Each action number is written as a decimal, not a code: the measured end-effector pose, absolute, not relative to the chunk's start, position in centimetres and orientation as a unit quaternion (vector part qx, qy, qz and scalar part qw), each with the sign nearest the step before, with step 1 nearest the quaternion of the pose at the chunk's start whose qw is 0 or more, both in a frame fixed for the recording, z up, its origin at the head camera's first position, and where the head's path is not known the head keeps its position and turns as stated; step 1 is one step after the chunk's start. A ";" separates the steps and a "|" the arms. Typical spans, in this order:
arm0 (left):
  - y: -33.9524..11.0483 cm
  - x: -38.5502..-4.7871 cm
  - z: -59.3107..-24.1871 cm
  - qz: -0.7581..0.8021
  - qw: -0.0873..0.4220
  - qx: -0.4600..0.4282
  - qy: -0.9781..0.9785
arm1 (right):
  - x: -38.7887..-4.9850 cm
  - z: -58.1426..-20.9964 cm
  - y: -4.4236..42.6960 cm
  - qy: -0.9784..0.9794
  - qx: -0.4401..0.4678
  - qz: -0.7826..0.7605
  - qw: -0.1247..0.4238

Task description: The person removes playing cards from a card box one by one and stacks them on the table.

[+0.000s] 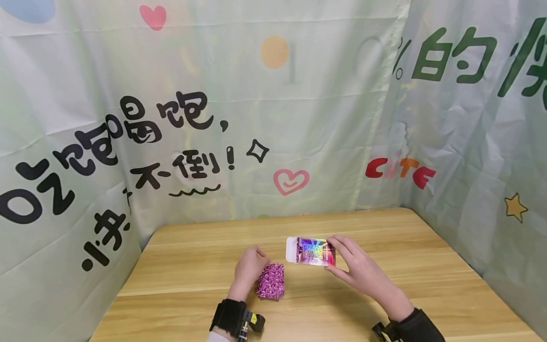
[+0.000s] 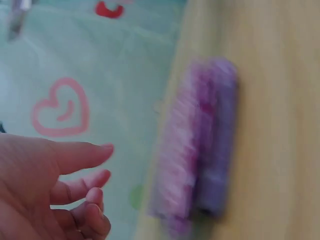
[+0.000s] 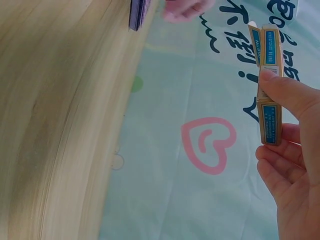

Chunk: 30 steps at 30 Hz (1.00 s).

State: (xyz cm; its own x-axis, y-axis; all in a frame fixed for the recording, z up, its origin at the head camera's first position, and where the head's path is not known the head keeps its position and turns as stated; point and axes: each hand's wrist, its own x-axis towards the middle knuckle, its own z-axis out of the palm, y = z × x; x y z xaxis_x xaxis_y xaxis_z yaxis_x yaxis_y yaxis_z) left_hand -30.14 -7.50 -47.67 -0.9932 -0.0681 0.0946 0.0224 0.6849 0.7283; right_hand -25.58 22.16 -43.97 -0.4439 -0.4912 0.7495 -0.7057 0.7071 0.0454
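A pink-purple patterned deck of cards point(image 1: 270, 281) lies on the wooden table, blurred in the left wrist view, where the deck point(image 2: 192, 145) shows its side. Just beside it is my left hand point(image 1: 249, 267), its fingers loosely bent. In the left wrist view a gap separates the left hand point(image 2: 60, 185) from the deck, and nothing is between its fingers. My right hand point(image 1: 363, 268) pinches a shiny rainbow card box point(image 1: 316, 251) by its right end, above the table. The box's white flap stands out to the left. Seen edge-on in the right wrist view, the box point(image 3: 270, 90) shows gold and blue printing.
The light wooden table point(image 1: 192, 247) reaches back to a printed fabric curtain point(image 1: 256, 118), which also hangs along the left and right sides. Black bands with small cameras are strapped round both wrists, the left band point(image 1: 229, 317) lying near the deck.
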 end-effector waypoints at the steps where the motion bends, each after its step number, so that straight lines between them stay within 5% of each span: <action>1: -7.4 -30.0 -47.2 -0.408 0.066 0.007 -0.910 | -25.6 -44.0 22.2 -0.838 0.357 0.138 0.388; 8: -6.5 -28.7 -43.1 -0.499 0.125 -0.083 -0.854 | -25.5 -44.0 22.1 -0.842 0.354 0.140 0.382; 20: -4.7 -26.8 -41.6 -0.519 0.021 -0.186 -0.834 | -25.2 -43.9 21.9 -0.841 0.360 0.142 0.377; 30: -4.0 -26.8 -41.8 -0.502 0.031 -0.187 -0.844 | -25.2 -43.6 21.6 -0.832 0.375 0.149 0.381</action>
